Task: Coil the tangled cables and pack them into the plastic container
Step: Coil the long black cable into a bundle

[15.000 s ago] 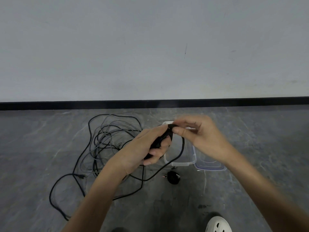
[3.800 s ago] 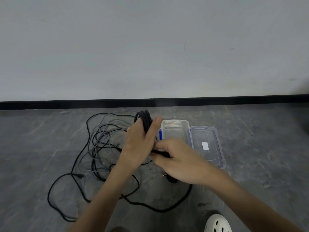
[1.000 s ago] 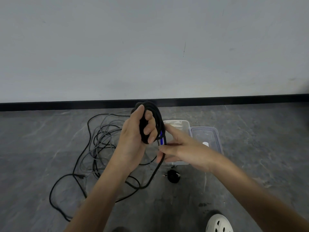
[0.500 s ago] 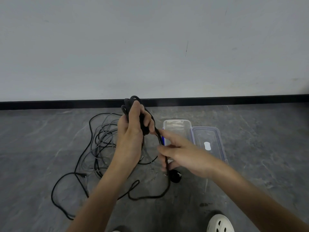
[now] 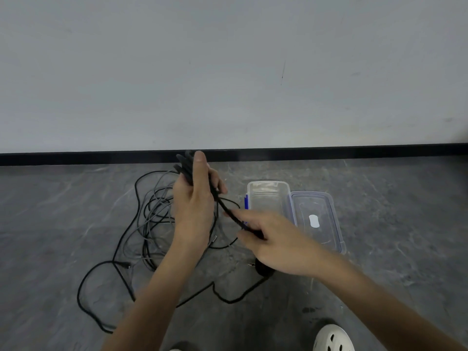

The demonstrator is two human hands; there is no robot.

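Shoe (image 5: 331, 338), white and perforated, shows at the bottom edge, nearer than the plastic container (image 5: 268, 196) and a little to its right. On the grey floor (image 5: 405, 249) in front of the container, a slack run of black cable (image 5: 228, 300) bends across to a black plug (image 5: 263, 271), which the right hand (image 5: 276, 241) partly hides. That hand hovers over the container's near left corner and covers its near end. Its thumb and curled fingers pinch a taut stretch of the same cable, though blur hides the exact grip.

The stretch rises leftward to the left hand (image 5: 196, 203), raised to the left of the container. This hand's fingers wrap a coil (image 5: 186, 163) of black loops, with the thumb upright against them.

Behind the left forearm, further left of the container, a tangle of cables (image 5: 152, 219), grey and black, sprawls on the floor; the arm blocks its right part.

The container lies open and clear, a blue clip (image 5: 246, 201) on its left side. Its lid (image 5: 316, 219) lies flat, touching its right side.

Beyond the container run a black baseboard (image 5: 354, 152) and a pale wall (image 5: 228, 72).
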